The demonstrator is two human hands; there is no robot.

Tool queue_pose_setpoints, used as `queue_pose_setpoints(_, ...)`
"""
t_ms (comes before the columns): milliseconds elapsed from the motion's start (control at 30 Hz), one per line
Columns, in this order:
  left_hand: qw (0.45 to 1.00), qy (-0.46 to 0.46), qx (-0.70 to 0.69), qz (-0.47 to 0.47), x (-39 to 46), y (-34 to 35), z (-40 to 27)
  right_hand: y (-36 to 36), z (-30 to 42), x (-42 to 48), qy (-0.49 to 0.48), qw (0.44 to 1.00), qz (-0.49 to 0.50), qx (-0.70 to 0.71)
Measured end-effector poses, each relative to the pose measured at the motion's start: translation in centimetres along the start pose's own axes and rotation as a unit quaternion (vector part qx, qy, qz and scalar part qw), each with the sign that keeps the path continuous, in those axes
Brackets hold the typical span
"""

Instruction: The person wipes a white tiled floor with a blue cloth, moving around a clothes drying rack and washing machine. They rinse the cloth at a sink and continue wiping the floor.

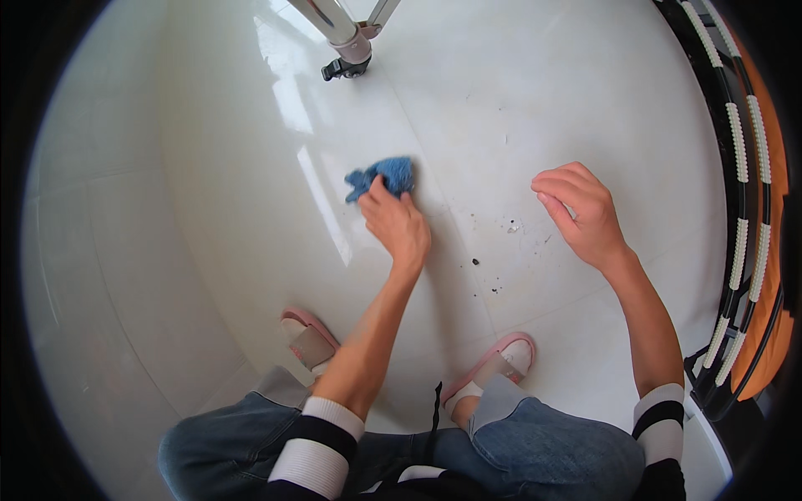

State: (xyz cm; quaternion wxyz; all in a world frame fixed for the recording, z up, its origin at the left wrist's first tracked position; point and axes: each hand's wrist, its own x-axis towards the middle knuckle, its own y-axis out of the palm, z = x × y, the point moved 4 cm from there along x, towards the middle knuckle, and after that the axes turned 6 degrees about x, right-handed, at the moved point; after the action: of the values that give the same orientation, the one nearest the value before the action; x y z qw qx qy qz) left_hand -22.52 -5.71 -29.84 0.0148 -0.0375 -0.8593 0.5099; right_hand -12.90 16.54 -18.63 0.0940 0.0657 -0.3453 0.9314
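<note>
A crumpled blue cloth [396, 173] with a fluffy surface is gripped by the fingers of my left hand [398, 228], over the pale tiled floor [551, 81]. My right hand [583, 210] is raised at the right with its fingers curled and the thumb near the fingertips. Whether it pinches something small cannot be made out. Between and below the hands, dark crumbs [475, 262] and a small whitish scrap [514, 228] lie scattered on the tiles.
A metal pole with a black caster [348, 66] stands at the top. Along the right edge runs a black rack with white beaded sleeves [737, 141], beside orange material [761, 357]. My feet in pink slippers [492, 369] are on the floor below. A tiled wall [125, 263] curves along the left.
</note>
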Motion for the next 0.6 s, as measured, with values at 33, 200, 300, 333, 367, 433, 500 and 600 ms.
queue_pose_setpoints(33, 0.999, 0.037, -0.004, 0.011, 1.9, 0.7, -0.8, -0.3, 0.3, -0.4, -0.002, 1.000, -0.011, -0.006)
queue_pose_setpoints(200, 0.986, 0.159, 0.010, 0.050, 3.0, 3.1, -4.9, -2.8, 0.5, -3.0, 0.040, 0.997, -0.063, -0.035)
queue_pose_setpoints(300, 0.970, 0.212, -0.046, 0.107, -1.1, 3.1, -4.9, -3.4, 0.0, -4.7, 0.070, 0.992, -0.100, -0.036)
queue_pose_setpoints(333, 0.964, 0.215, -0.064, 0.142, -2.7, 3.2, -5.2, -3.6, 0.1, -5.0, 0.084, 0.990, -0.109, -0.035)
queue_pose_setpoints(367, 0.952, 0.223, -0.100, 0.182, -4.3, 3.3, -5.3, -3.6, 0.2, -5.4, 0.098, 0.988, -0.117, -0.034)
queue_pose_setpoints(433, 0.890, 0.165, -0.274, 0.325, -7.5, 3.3, -5.9, -3.2, 0.3, -6.1, 0.112, 0.984, -0.135, -0.028)
queue_pose_setpoints(500, 0.854, 0.067, -0.316, 0.407, -8.8, 2.3, -7.0, -2.8, 0.2, -6.9, 0.124, 0.982, -0.143, -0.025)
queue_pose_setpoints(600, 0.916, 0.184, -0.305, 0.187, -3.9, -0.6, -8.7, -2.8, -0.1, -8.1, 0.148, 0.978, -0.143, -0.030)
